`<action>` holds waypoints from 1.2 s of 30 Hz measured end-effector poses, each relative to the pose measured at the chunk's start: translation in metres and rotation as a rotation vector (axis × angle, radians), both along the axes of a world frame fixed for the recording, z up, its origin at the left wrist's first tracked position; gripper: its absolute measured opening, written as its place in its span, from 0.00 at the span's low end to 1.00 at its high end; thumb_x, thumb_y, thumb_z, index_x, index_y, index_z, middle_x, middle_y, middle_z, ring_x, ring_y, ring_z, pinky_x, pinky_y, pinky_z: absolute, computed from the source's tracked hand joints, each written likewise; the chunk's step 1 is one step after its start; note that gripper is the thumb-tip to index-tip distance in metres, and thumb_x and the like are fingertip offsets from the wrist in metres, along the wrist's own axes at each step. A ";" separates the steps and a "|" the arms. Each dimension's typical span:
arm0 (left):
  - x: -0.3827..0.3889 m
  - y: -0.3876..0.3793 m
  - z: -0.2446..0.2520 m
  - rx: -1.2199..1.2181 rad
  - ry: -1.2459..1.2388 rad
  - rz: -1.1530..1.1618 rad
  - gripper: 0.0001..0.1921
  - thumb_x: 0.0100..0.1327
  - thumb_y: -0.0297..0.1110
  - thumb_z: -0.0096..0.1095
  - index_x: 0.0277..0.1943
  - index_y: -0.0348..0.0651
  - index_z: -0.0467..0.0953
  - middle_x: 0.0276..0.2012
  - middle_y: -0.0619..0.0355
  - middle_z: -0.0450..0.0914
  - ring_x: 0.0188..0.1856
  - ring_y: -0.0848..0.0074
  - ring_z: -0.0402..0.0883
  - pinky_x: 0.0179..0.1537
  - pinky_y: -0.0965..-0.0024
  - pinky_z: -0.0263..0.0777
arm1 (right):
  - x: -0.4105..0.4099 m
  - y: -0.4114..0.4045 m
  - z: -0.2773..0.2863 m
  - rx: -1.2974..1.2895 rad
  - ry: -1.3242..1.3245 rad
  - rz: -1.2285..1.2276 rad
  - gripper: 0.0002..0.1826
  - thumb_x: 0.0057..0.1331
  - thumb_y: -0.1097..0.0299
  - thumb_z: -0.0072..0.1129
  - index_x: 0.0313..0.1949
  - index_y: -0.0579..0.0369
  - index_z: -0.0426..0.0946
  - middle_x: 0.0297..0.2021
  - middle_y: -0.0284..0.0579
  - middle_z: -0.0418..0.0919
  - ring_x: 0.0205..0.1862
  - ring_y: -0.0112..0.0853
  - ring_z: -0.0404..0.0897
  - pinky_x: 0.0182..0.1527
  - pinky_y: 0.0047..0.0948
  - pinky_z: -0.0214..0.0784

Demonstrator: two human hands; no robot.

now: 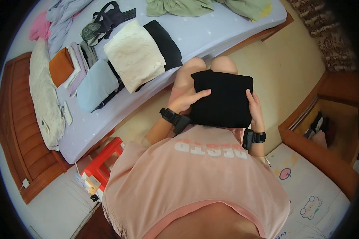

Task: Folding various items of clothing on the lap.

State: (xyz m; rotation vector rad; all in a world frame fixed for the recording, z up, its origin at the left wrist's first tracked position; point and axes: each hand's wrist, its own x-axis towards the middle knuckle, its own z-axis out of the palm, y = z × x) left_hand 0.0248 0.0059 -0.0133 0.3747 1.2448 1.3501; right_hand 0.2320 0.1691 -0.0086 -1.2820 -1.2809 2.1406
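Note:
A folded black garment (223, 100) lies over my lap, held at both sides. My left hand (187, 100) grips its left edge, the thumb on top and the other fingers hidden underneath. At the opposite edge my right hand (255, 109) holds it in the same way. On the bed ahead to the left rests a cream folded cloth (134, 55), partly over another black folded cloth (164, 44). Beside them sits a light blue folded cloth (98, 85) on top of darker fabric. An orange folded cloth (61, 67) leans by white and lilac ones.
A dark bra (110, 21) and green fabric (179, 6) lie farther back on the bed (197, 33). Left of me stands a red plastic stool (103, 161). To the right is an open wooden compartment (341, 119) with clothes inside, near a printed mat (311, 182).

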 end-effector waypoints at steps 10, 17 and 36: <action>-0.021 -0.049 0.033 0.145 -0.347 0.338 0.21 0.64 0.32 0.61 0.58 0.36 0.70 0.51 0.55 0.77 0.51 0.72 0.78 0.52 0.68 0.74 | -0.055 0.026 0.034 -0.058 0.224 0.365 0.27 0.71 0.61 0.50 0.65 0.60 0.60 0.60 0.42 0.69 0.58 0.27 0.70 0.59 0.24 0.61; -0.054 -0.079 0.074 0.293 -0.274 0.743 0.23 0.68 0.43 0.55 0.59 0.35 0.69 0.54 0.54 0.76 0.54 0.69 0.76 0.57 0.66 0.69 | -0.185 0.035 0.056 0.061 0.530 0.637 0.33 0.67 0.61 0.55 0.67 0.62 0.56 0.55 0.37 0.70 0.43 0.19 0.73 0.39 0.17 0.66; -0.079 -0.059 0.014 0.573 -0.082 1.037 0.34 0.68 0.58 0.46 0.68 0.43 0.56 0.65 0.53 0.62 0.67 0.66 0.60 0.69 0.58 0.53 | -0.341 -0.066 0.029 0.724 0.459 0.554 0.31 0.64 0.59 0.59 0.61 0.63 0.64 0.51 0.57 0.74 0.54 0.42 0.74 0.56 0.31 0.64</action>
